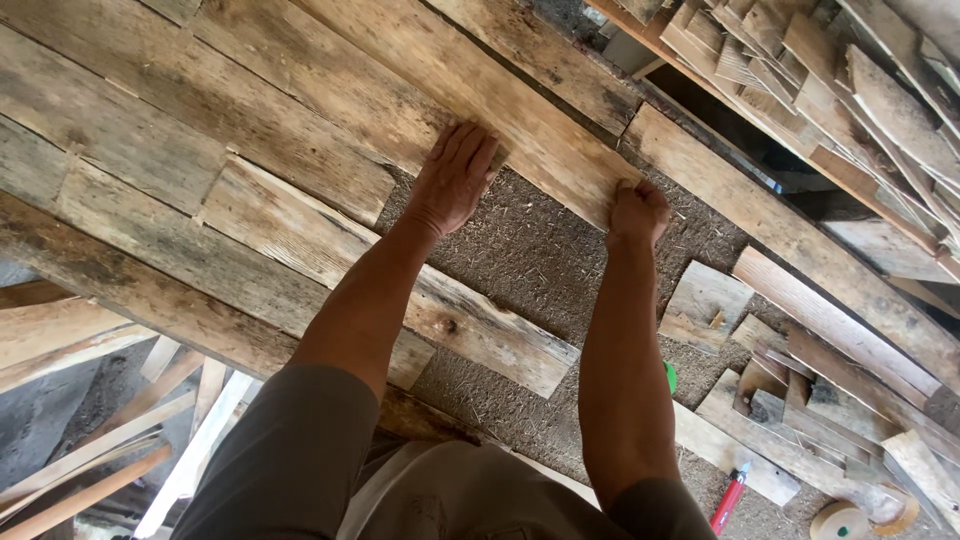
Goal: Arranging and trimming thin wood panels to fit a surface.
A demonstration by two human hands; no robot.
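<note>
While left hand (pixel 455 178) lies flat, right hand (pixel 638 212) seemingly clamps plank (pixel 480 85) end, long axis running up-left.

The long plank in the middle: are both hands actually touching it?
Touching. The head view shows the left hand flat on the plank and the right hand gripping its end.

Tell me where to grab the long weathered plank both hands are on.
Grip the plank at its near cut end, coming from below in the view, where the right hand already clamps it. The left hand lies flat on its long edge; probably steady it there.
</note>
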